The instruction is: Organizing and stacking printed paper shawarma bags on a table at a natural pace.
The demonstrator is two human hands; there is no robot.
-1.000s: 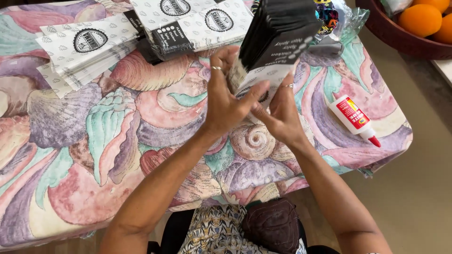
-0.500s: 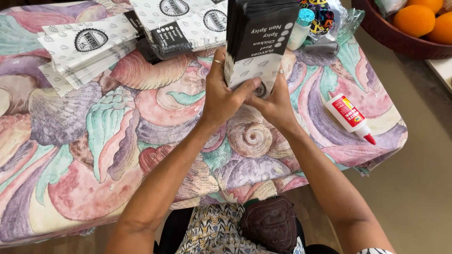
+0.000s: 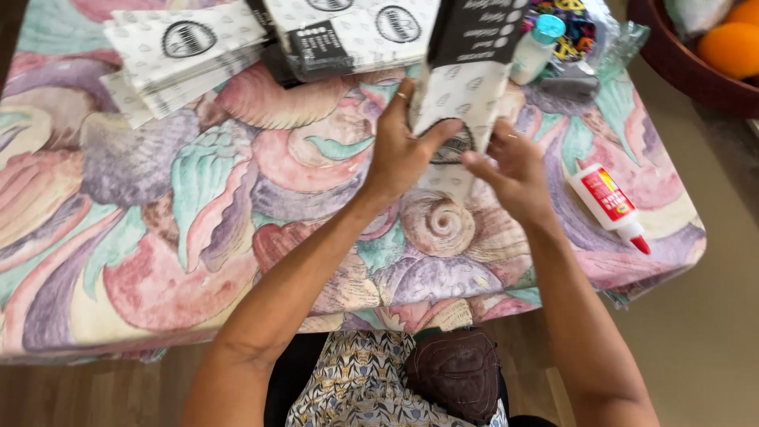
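Note:
I hold a flat black-and-white printed paper bag (image 3: 466, 79) upright over the table, its white patterned lower end toward me. My left hand (image 3: 403, 150) grips that lower end, thumb across a round black emblem. My right hand (image 3: 514, 166) touches the bag's lower right edge with fingers spread. A ring shows on my left hand.
A table with a pastel shell-patterned cloth (image 3: 158, 205). Stacks of similar printed bags (image 3: 182, 47) lie at the back left and a second stack (image 3: 356, 28) at the back middle. A white glue bottle with red cap (image 3: 609, 205) lies right. A small bottle (image 3: 534, 51) and a bowl of oranges (image 3: 711, 63) stand at the back right.
The bag has swung from tilted right to upright and moved nearer the table's middle. Both hands shifted to its lower end; the right hand's fingers have spread.

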